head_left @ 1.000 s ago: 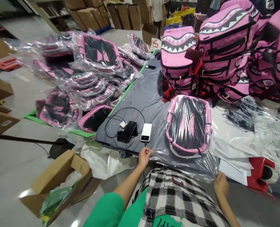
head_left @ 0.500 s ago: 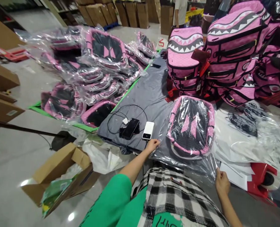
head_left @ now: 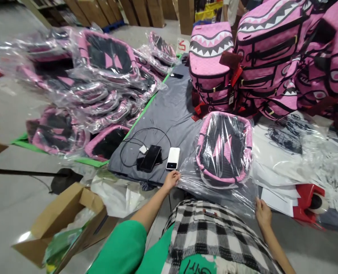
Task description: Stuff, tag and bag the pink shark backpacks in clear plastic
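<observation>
In front of me a pink and black backpack [head_left: 225,148] lies on the grey-covered table [head_left: 157,118], inside a clear plastic bag [head_left: 214,187]. The loose end of the bag spreads toward me past the table's near edge. My left hand [head_left: 172,179] pinches the bag's left corner, close to a white power bank [head_left: 173,158]. At the opposite corner, my right hand [head_left: 262,212] has its fingers closed on the bag's edge. The plastic is stretched between both hands.
Black phones [head_left: 151,158] and a cable lie left of the power bank. Bagged backpacks [head_left: 100,80] are heaped beyond the green edge. Pink backpacks [head_left: 211,61] are stacked at the back right. A red tape dispenser [head_left: 307,205] sits right; an open carton [head_left: 60,220] stands on the floor.
The view has shifted, so the scene sits further left. Both hands keep hold of the bag's corners, and the plastic between them looks tauter.
</observation>
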The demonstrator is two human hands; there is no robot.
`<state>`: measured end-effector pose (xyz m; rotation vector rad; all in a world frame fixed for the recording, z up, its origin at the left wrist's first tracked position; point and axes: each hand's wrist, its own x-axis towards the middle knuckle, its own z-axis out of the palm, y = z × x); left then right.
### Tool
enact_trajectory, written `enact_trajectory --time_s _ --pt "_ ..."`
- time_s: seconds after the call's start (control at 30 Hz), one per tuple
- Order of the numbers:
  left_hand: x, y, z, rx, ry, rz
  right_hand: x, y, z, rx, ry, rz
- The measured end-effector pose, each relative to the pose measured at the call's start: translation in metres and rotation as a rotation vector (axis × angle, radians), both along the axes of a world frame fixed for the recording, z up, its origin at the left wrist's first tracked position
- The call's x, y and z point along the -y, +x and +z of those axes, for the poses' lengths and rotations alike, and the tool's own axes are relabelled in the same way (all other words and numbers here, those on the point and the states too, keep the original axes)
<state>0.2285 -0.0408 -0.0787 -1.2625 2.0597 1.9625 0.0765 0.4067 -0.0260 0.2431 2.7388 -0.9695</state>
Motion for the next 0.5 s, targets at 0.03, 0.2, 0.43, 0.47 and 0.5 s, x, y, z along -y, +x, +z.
enact_trajectory --time_s 0.03,0.2,0.43,0.47,0.5 --pt "0.001 0.000 0.001 0.011 0.027 0.002 0.001 0.000 0.000 0.012 -0.025 -0.002" --pt "0.006 -0.013 0.004 0.075 0.100 0.011 -0.004 -0.006 0.000 0.089 -0.078 0.021" --pt "0.020 -0.034 0.009 0.014 0.021 0.015 -0.007 -0.011 -0.001 0.082 -0.080 0.046" --pt "0.020 -0.034 0.011 0.004 0.020 0.017 -0.007 -0.011 -0.001 0.081 -0.080 0.043" --pt "0.018 -0.033 0.012 0.000 0.027 0.018 -0.008 -0.011 -0.002 0.081 -0.082 0.039"
